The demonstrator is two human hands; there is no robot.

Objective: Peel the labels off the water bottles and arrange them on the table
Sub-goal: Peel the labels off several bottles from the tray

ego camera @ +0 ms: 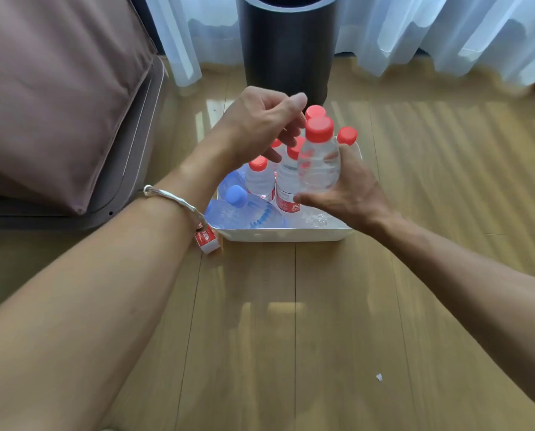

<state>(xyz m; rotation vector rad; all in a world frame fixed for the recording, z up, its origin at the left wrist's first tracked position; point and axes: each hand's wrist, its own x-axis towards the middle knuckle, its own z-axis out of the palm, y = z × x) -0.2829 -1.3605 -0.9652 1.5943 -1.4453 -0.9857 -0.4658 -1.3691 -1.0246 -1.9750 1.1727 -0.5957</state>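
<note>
Peeled label (207, 241): red and white, curled on the wooden surface (291, 321), half hidden behind the left wrist.
Left hand (260, 126): fingers curled above the caps; unclear whether it pinches anything.
Tray (285, 235): white, round-cornered; a blue-capped bottle (244, 209) lies inside, and the labelled bottles (286, 185) stand partly hidden.
Bare bottle (319, 163): clear, ribbed, red-capped, above the tray.
Right hand (353, 194): wrapped round the bare bottle.

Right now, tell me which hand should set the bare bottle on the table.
Right. The right hand grips the label-free bottle above the tray; the left hand hovers by its cap, apparently holding nothing.
</note>
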